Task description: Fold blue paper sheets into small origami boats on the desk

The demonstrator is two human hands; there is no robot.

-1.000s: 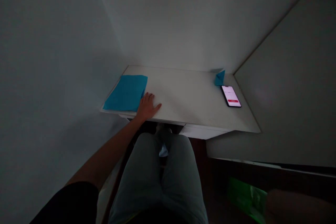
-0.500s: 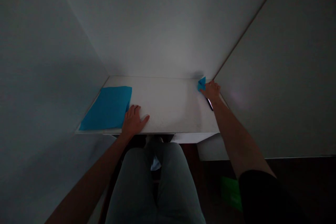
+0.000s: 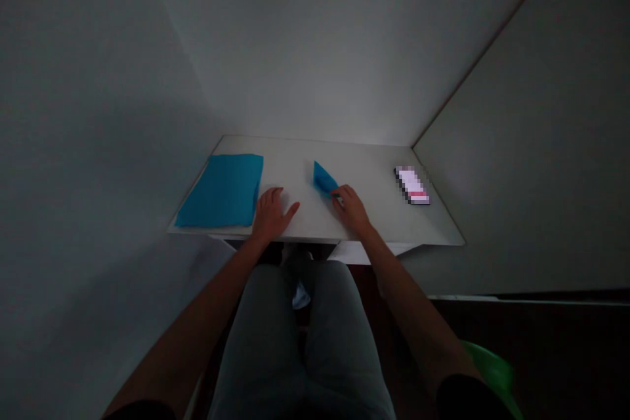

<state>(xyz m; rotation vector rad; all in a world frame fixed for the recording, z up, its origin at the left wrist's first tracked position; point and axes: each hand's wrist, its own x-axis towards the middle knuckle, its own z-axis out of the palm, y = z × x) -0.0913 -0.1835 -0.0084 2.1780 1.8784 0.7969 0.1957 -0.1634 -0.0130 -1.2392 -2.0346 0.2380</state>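
Observation:
A small folded piece of blue paper (image 3: 323,180) is pinched in my right hand (image 3: 351,209), over the middle of the white table (image 3: 295,151). Its pointed end faces away from me, toward the back wall. My left hand (image 3: 272,213) rests on the table near the front edge, fingers spread and holding nothing. Just left of that hand lies a flat, roughly square blue sheet (image 3: 224,190). Whether the sheet is a single layer or a stack, I cannot tell.
A phone with a lit, blurred screen (image 3: 412,185) lies on the table's right side. Pale walls enclose the table at the back, left and right. Below, at the lower right, is a green object (image 3: 492,367) on the dark floor.
My right hand has moved left from the table's back right corner to the middle, bringing the small folded blue paper. The phone now shows fully. My left hand stays beside the blue sheet.

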